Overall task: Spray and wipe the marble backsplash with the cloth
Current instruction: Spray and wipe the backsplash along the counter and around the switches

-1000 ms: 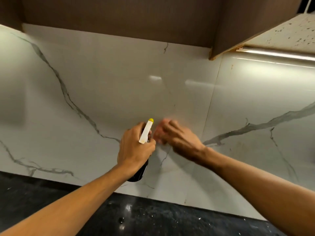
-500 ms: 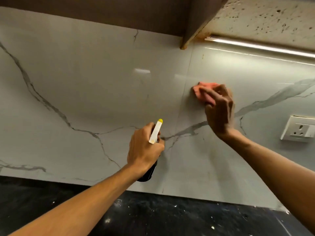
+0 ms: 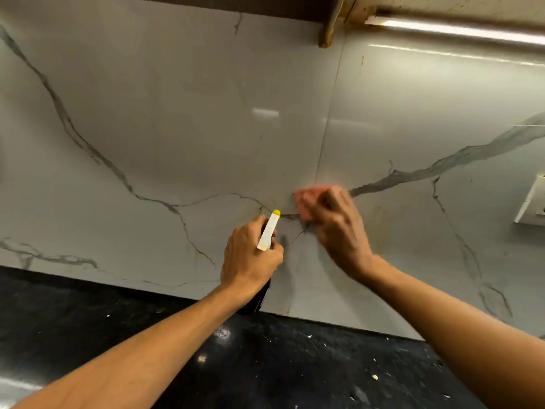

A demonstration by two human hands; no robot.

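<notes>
Left hand [image 3: 250,255]: fist closed round the neck of a spray bottle, back of the hand toward the camera, held in front of the lower wall and above the counter's back edge.
Bottle [image 3: 256,301]: dark body hangs out below the fist; the white sprayer [image 3: 267,233] with a yellow tip sticks up out of it, tilted toward the wall.
Right hand [image 3: 336,231]: blurred, but the fingers are bent over a cloth, gripping it and holding it against the marble.
Cloth [image 3: 306,202]: pink and bunched, mostly under the fingers, showing at the hand's upper left. It lies on the backsplash at the foot of the seam, where grey veins meet, just above and right of the yellow tip.
Backsplash [image 3: 177,128]: glossy white marble with grey veins, two slabs meeting at a thin vertical seam [image 3: 327,128]; soft reflections show on the surface.
Counter [image 3: 265,364]: black, dotted with pale specks and crumbs, running under the wall.
Socket [image 3: 533,202]: white, on the wall at the right edge, cut off by the frame.
Light [image 3: 454,29]: a lit strip at the top right, under a rough pale board.
Cabinet [image 3: 206,2]: dark brown band along the top.
</notes>
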